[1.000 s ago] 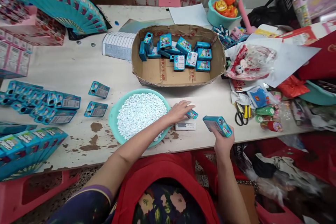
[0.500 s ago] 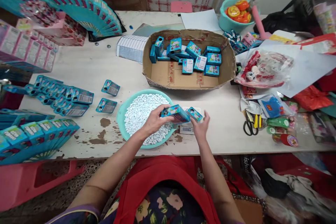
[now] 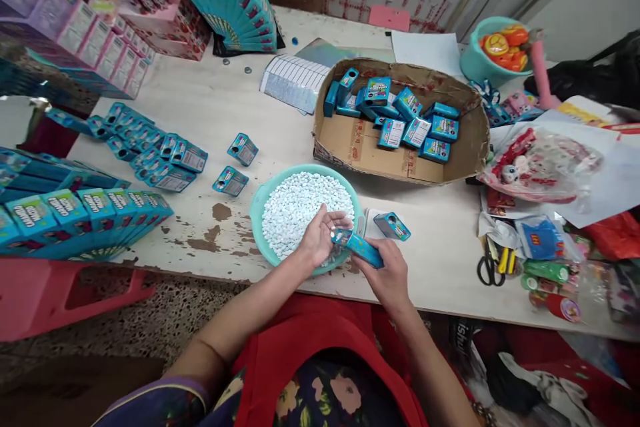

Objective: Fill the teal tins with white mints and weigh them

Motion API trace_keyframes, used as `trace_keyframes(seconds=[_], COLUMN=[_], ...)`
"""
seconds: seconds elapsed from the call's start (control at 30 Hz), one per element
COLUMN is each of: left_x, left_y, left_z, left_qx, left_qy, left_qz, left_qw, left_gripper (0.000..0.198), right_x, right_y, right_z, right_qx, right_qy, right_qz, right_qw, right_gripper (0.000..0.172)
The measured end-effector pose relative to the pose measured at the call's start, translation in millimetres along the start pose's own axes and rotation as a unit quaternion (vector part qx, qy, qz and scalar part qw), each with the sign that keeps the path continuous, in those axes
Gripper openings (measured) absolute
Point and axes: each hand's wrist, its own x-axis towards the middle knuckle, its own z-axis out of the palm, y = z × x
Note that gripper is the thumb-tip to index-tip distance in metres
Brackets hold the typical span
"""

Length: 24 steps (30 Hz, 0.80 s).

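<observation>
The left hand (image 3: 320, 239) is no longer gripping a box; it is cupping, half open, over the bowl (image 3: 259, 215), contents unclear. The right hand (image 3: 389, 272) is now closing around a tilted box (image 3: 367, 252) at the bowl's right rim, so work seems to be centring there. A second box (image 3: 393, 226) is lying at the scale (image 3: 371, 219), right of the bowl.

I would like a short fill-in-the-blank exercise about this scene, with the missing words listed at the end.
The person's right hand grips a small blue cardboard ____.
In the picture, black-handled scissors lie to the ____ of the round turquoise plastic basin.
Just left of that basin, ____ lone blue cardboard boxes sit apart from the clustered boxes.
The long brown cardboard tray holds packs coloured mainly ____.
Missing words: box; right; two; blue.
</observation>
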Motion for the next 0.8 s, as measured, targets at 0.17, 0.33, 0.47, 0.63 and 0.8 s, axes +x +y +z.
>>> trace_keyframes(seconds=[0.17, 0.33, 0.47, 0.63, 0.8], left_x=[9.4, 9.7, 9.9, 9.1, 13.4], left_y=[-10.1, -14.3, -11.3, 20.4, 46.6], left_z=[1.4, 3.7, 1.5, -7.3, -12.7], left_qx=[-0.03, -0.021, -0.008, 0.021, 0.108], left_qy=[0.037, 0.046, 0.046, -0.014, 0.05], left_qz=[0.006, 0.002, 0.011, 0.018, 0.009], left_qw=[0.999, 0.999, 0.999, 1.0, 0.993], left_gripper=[0.03, 0.018, 0.008, 0.009, 0.01], right_x=[-6.8, -11.7, -19.1, -38.2, -59.4], right_y=[4.8, 6.7, 18.6, 48.4, 72.2], right_z=[4.7, 9.9, 13.0, -7.3, -39.0], right_qx=[-0.005, 0.036, 0.162, 0.371, 0.341], right_qy=[0.011, 0.017, 0.035, 0.2, 0.296], right_qz=[0.033, 0.113, 0.204, 0.282, 0.328], right_qw=[0.999, 0.993, 0.965, 0.862, 0.83], right_gripper=[0.031, 0.033, 0.038, 0.047, 0.051])
